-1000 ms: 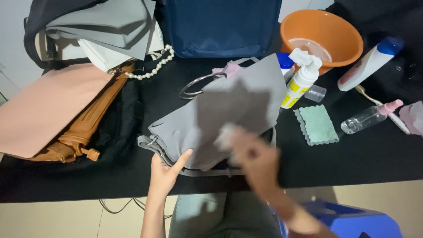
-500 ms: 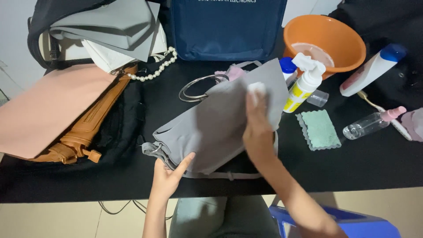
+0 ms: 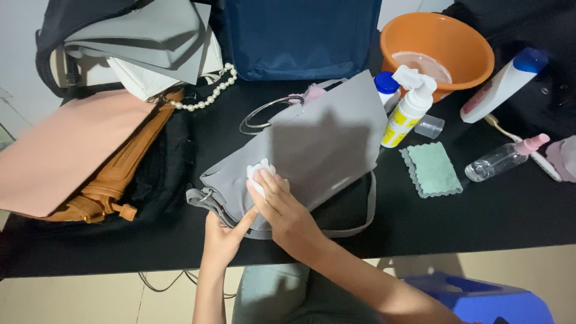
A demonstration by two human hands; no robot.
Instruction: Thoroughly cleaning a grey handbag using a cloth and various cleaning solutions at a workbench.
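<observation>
A grey handbag (image 3: 318, 150) with a round metal handle (image 3: 264, 114) lies on the black table (image 3: 480, 222). My right hand (image 3: 282, 204) presses a small white wipe (image 3: 258, 174) against the bag's lower left side. At the bag's near corner my left hand (image 3: 225, 237) holds the bag's edge by the strap ring, with the thumb up against the bag.
Right of the bag stand a white spray bottle (image 3: 408, 111), a green cloth (image 3: 432, 169), a clear spray bottle (image 3: 501, 159), an orange basin (image 3: 438, 51) and a white tube (image 3: 501, 84). Left lie pink (image 3: 66, 150), tan (image 3: 120, 180), black and grey bags. A navy bag (image 3: 294, 36) stands behind.
My right hand with the wipe has slid from the bag's upper right down to its lower left. My left hand has stayed at the near corner.
</observation>
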